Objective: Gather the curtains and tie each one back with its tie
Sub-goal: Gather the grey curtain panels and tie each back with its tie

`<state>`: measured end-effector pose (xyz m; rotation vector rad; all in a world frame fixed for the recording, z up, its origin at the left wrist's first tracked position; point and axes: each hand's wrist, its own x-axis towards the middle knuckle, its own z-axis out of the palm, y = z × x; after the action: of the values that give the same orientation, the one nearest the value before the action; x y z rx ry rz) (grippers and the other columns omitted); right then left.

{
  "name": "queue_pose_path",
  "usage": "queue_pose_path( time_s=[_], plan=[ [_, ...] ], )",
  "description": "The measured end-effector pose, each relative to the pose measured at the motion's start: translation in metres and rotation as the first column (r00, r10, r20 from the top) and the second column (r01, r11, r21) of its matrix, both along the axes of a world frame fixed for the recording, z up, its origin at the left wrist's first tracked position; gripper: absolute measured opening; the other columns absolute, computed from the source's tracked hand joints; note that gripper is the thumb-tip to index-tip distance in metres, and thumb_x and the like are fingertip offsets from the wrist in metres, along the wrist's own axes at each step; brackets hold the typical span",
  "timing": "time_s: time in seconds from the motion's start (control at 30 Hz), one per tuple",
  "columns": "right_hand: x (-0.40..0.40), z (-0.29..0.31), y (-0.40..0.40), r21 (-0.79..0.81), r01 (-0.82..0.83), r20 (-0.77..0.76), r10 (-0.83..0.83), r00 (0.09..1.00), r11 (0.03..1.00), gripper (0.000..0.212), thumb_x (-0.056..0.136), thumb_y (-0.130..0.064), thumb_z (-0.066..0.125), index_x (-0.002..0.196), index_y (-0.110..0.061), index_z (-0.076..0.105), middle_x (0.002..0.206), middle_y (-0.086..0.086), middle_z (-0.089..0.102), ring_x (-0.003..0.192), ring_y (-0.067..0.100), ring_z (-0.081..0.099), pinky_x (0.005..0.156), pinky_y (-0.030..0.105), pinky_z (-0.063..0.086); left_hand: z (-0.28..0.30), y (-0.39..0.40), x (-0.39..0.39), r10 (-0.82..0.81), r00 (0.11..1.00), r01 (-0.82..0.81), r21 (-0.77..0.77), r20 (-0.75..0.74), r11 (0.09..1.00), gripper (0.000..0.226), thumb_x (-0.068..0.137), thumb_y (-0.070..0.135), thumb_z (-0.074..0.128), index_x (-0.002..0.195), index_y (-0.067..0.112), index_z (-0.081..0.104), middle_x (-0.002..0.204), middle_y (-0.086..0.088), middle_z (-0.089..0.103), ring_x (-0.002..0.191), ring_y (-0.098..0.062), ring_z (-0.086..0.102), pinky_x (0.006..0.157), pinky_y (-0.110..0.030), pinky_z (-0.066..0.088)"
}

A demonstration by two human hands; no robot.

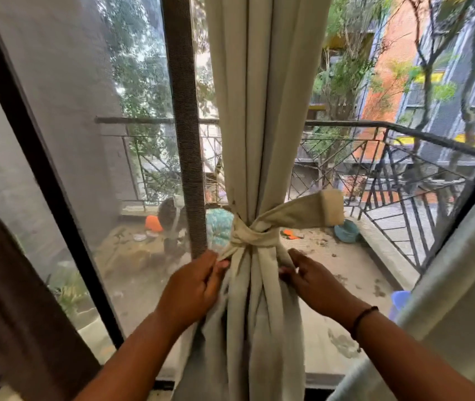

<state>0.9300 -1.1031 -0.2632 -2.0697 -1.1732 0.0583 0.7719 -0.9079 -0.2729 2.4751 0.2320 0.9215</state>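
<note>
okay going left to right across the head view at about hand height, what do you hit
brown curtain → black window frame → left hand → beige curtain, tied with its tie → right hand → pale curtain at the right edge.

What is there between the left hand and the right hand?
In the head view, the gathered beige curtain hangs between left hand and right hand, just below the knotted tie.

Daylit window [132, 140] overlooks a dusty balcony floor [331, 273] with metal railing [404, 180].
</note>
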Motion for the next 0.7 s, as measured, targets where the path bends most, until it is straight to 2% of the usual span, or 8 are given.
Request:
queue_pose_path(
  time_s=[0.1, 0.17, 0.3, 0.37, 0.43, 0.53, 0.63, 0.7],
  plan=[
    [-0.012, -0.005, 0.003, 0.214, 0.023, -0.356, 0.056, 0.933, 0.977, 0.056, 0.071, -0.068, 0.054, 0.114, -0.032, 0.05, 0.118, -0.001, 0.055, 0.094, 0.008, 0.059, 0.077, 0.023, 0.05, -0.015, -0.019, 0.004, -0.145, 0.989, 0.148, -0.271, 0.032, 0.951, 0.019, 0.084, 0.055, 0.049, 0.094, 0.041, 0.057, 0.094, 0.019, 0.056, 0.089, 0.005, 0.055, 0.072, -0.008, 0.041],
    [-0.025, -0.012, 0.002, 0.338, 0.133, -0.494, 0.056, 0.868, 0.932, 0.074, 0.06, -0.083, 0.054, 0.118, -0.038, 0.045, 0.124, -0.003, 0.053, 0.101, 0.008, 0.06, 0.085, 0.03, 0.053, -0.02, -0.026, 0.006, -0.19, 0.982, 0.17, -0.398, -0.01, 0.902, 0.028, 0.075, 0.058, 0.056, 0.102, 0.056, 0.057, 0.11, 0.018, 0.055, 0.102, 0.006, 0.054, 0.085, -0.01, 0.043],
    [-0.053, -0.008, 0.005, 0.407, 0.237, -0.307, -0.113, 0.945, 0.882, 0.086, 0.061, -0.088, 0.047, 0.129, -0.037, 0.039, 0.132, -0.011, 0.046, 0.115, 0.003, 0.049, 0.091, 0.024, 0.046, -0.034, -0.032, 0.012, -0.212, 0.976, 0.165, -0.48, -0.045, 0.861, 0.028, 0.075, 0.055, 0.06, 0.102, 0.062, 0.056, 0.113, 0.011, 0.061, 0.105, -0.003, 0.06, 0.091, -0.033, 0.052],
    [-0.055, 0.013, 0.01, 0.518, 0.253, -0.268, -0.126, 0.955, 0.817, 0.078, 0.062, -0.085, 0.051, 0.122, -0.035, 0.045, 0.124, -0.007, 0.052, 0.108, 0.009, 0.053, 0.083, 0.025, 0.047, -0.039, -0.036, 0.012, -0.224, 0.974, 0.181, -0.487, -0.03, 0.854, 0.026, 0.079, 0.052, 0.06, 0.105, 0.054, 0.06, 0.109, 0.014, 0.063, 0.104, -0.005, 0.061, 0.088, -0.034, 0.053],
    [-0.051, 0.049, 0.015, 0.631, 0.25, -0.329, -0.039, 0.943, 0.734, 0.065, 0.061, -0.074, 0.066, 0.106, -0.028, 0.06, 0.105, 0.001, 0.065, 0.094, 0.017, 0.062, 0.073, 0.03, 0.05, -0.033, -0.04, 0.009, -0.242, 0.97, 0.214, -0.555, 0.024, 0.804, 0.037, 0.075, 0.056, 0.062, 0.109, 0.042, 0.06, 0.107, 0.015, 0.063, 0.104, -0.008, 0.061, 0.085, -0.03, 0.053],
    [-0.038, 0.091, 0.016, 0.702, 0.315, -0.496, 0.121, 0.86, 0.639, 0.016, 0.069, -0.032, 0.079, 0.077, -0.022, 0.07, 0.073, -0.006, 0.072, 0.07, 0.009, 0.067, 0.061, 0.027, 0.051, 0.005, -0.043, 0.017, -0.233, 0.945, 0.326, -0.655, 0.227, 0.682, 0.061, 0.066, 0.058, 0.069, 0.115, 0.027, 0.052, 0.11, 0.009, 0.062, 0.107, -0.012, 0.06, 0.085, -0.027, 0.051],
    [-0.034, 0.098, 0.015, 0.691, 0.353, -0.524, 0.1, 0.846, 0.631, 0.001, 0.082, -0.018, 0.069, 0.083, -0.017, 0.069, 0.075, 0.0, 0.074, 0.072, 0.016, 0.071, 0.058, 0.03, 0.055, 0.05, -0.043, 0.04, -0.233, 0.915, 0.395, -0.614, 0.329, 0.684, 0.07, 0.062, 0.049, 0.079, 0.119, 0.025, 0.045, 0.115, 0.003, 0.06, 0.112, -0.016, 0.059, 0.089, -0.029, 0.05],
    [-0.039, 0.093, 0.016, 0.686, 0.38, -0.532, 0.071, 0.844, 0.62, 0.007, 0.084, -0.016, 0.068, 0.078, -0.019, 0.07, 0.076, 0.001, 0.073, 0.074, 0.018, 0.071, 0.063, 0.035, 0.059, 0.068, -0.044, 0.054, -0.237, 0.904, 0.417, -0.619, 0.355, 0.665, 0.073, 0.06, 0.047, 0.083, 0.117, 0.025, 0.044, 0.111, 0.008, 0.065, 0.11, -0.015, 0.062, 0.087, -0.028, 0.051]
  ],
)
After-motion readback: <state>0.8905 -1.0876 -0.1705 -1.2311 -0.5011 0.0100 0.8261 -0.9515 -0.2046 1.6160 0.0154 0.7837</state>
